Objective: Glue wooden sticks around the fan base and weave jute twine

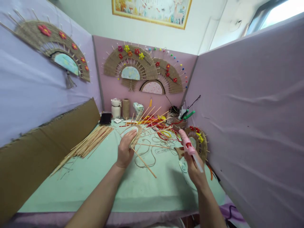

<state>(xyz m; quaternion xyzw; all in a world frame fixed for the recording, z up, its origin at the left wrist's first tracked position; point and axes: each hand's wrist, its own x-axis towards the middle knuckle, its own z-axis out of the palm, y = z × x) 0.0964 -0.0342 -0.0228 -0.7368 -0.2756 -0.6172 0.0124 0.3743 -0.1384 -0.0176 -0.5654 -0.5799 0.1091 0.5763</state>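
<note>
My left hand [126, 148] grips a small half-round fan base [138, 132] with a pale face and a twine-wrapped rim. Thin wooden sticks [152, 145] fan out from its rim, most toward the back and right, one toward me. Loose twine [154, 158] trails across the table below it. In my right hand [195, 167] is a pink glue gun [186, 142], its nozzle pointing up and away from me. A clear glue stick [198, 163] sticks out of its rear end. The glue gun is apart from the fan base.
A bundle of wooden sticks [89, 142] lies at left by a cardboard panel [52, 152]. Red and yellow strips [163, 126] pile up at the back. A flowered fan [201, 142] leans at right near a tool holder [179, 122]. Finished fans [131, 57] hang on the partition.
</note>
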